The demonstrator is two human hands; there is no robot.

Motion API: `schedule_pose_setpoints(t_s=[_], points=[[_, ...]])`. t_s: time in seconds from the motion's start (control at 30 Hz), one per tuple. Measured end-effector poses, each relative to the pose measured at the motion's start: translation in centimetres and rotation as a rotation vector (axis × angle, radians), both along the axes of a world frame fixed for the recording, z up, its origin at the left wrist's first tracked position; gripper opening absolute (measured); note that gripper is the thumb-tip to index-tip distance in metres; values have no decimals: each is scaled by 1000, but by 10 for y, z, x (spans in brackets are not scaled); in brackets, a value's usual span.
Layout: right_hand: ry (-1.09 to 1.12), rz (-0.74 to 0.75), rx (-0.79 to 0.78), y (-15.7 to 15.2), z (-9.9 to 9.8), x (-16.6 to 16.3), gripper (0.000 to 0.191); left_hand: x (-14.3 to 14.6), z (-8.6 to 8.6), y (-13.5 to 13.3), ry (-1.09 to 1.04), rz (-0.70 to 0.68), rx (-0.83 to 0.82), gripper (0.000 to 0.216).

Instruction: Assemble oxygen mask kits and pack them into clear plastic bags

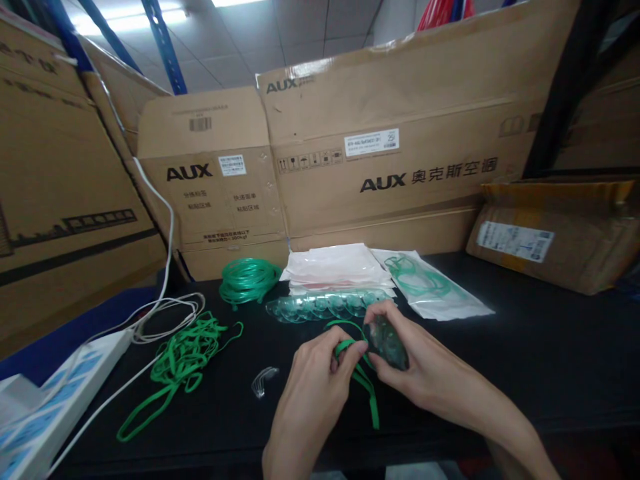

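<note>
My left hand [320,383] pinches a flat green strap [374,403] between thumb and fingers; its loose end hangs toward the table. Close beside it, my right hand [417,353] grips a see-through, dark-greenish, cup-shaped plastic piece [387,343] by its rim. The strap runs up to this piece, but the join is hidden by my fingers. Behind my hands lies a row of nested clear green plastic cups [320,307]. A tangled heap of green straps [187,350] is on the left, and a few thin clear strips [263,382] lie nearer my left hand.
At the back are a coil of green tubing [247,283], stacked white packets [335,267] and a bag with green tubing [433,287]. A power strip [107,353] with white cables occupies the left. Cardboard sheets [320,193] wall the back; a taped box [550,240] stands right.
</note>
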State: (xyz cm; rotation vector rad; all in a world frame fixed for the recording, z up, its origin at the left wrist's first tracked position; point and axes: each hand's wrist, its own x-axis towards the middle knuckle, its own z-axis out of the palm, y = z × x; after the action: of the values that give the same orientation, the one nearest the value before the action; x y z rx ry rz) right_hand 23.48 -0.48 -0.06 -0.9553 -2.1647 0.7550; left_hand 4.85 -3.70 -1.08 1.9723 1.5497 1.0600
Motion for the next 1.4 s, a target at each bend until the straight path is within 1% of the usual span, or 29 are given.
schedule_pose_setpoints(t_s=[0.17, 0.27, 0.4, 0.57, 0.7, 0.87, 1.07, 1.2, 1.3, 1.4], points=[[-11, 13, 11, 0, 0, 0, 29, 0, -1, 1, 3, 0, 13, 20], [-8, 6, 23, 1, 0, 0, 28, 1, 0, 0, 56, -28, 56, 29], [-12, -11, 43, 2, -1, 0, 29, 3, 2, -2, 115, -60, 130, 35], [-18, -9, 42, 6, -3, -1, 28, 2, 4, -7, 124, -71, 136, 36], [-30, -56, 62, 15, -9, 1, 30, 1, 8, -14, 81, -101, 158, 38], [-28, -104, 83, 18, -12, 2, 26, -2, 16, -28, 55, -180, 215, 36], [-42, -130, 84, 15, -10, -2, 27, -4, 20, -40, 56, -161, 263, 34], [-50, -158, 89, 18, -12, -3, 30, -7, 21, -44, 85, -182, 286, 34], [-45, -176, 138, 20, -16, -2, 30, -10, 19, -46, 98, -178, 284, 31], [-7, -232, 217, 23, -21, -4, 26, -11, 20, -47, 97, -198, 274, 30]])
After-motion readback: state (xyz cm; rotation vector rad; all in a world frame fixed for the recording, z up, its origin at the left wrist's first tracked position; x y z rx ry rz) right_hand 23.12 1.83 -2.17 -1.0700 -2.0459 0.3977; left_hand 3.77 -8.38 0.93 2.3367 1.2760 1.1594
